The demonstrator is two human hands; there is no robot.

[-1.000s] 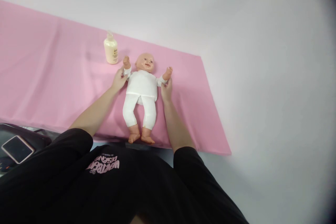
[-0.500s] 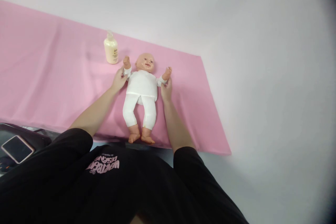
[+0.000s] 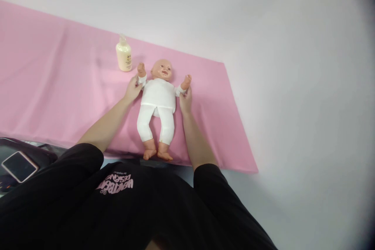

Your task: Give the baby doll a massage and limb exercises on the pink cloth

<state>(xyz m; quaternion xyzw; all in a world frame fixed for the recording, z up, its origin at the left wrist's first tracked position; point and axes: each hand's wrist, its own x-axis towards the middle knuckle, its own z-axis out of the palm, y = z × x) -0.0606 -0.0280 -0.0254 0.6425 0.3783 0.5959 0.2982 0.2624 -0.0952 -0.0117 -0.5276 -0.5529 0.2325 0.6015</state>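
Lying face up on a pink cloth [image 3: 58,86], the doll [image 3: 158,101] wears a white top and white leggings, with its head away from the person and its bare feet at the cloth's near edge. The left hand [image 3: 133,89] is closed around the doll's arm at the cuff, on the side nearer the bottle. The right hand [image 3: 185,100] grips the doll's other arm at the cuff, fingers pinched on the sleeve. Both of the doll's arms point up and outward.

A cream bottle [image 3: 124,55] with a pump top stands upright on the cloth just beyond the doll's arm that the left hand holds, apart from it. The cloth covers part of a white surface [image 3: 293,86]. Well to the near side of the doll, past the cloth's edge, a phone [image 3: 19,166] lies on something dark.
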